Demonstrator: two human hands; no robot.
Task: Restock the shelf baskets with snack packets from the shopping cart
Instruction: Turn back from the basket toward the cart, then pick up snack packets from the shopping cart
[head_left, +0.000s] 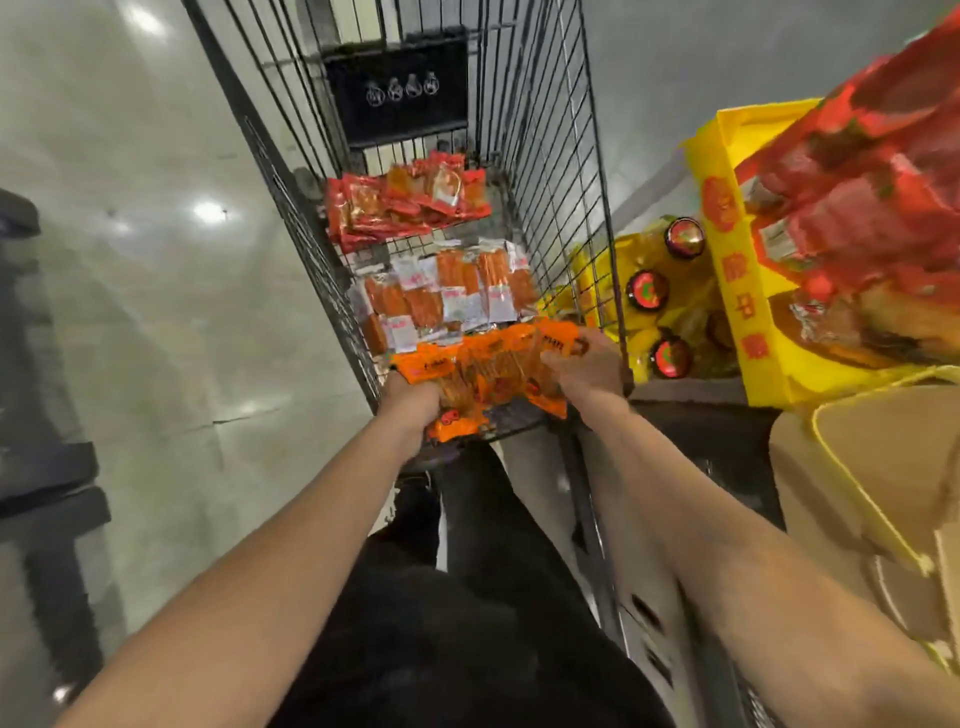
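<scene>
A black wire shopping cart stands in front of me with three heaps of snack packets in it. Red packets lie at the far end, and white-and-orange packets fill the middle. At the near end lies a pile of bright orange packets. My left hand grips that pile at its near left side. My right hand grips it at the right edge. The fingers of both hands are mostly hidden under the packets.
On the right, a yellow shelf basket holds red packets. Below it are yellow bottles with dark round caps. A cardboard box sits at the lower right. Pale glossy floor lies to the left, beside a dark fixture.
</scene>
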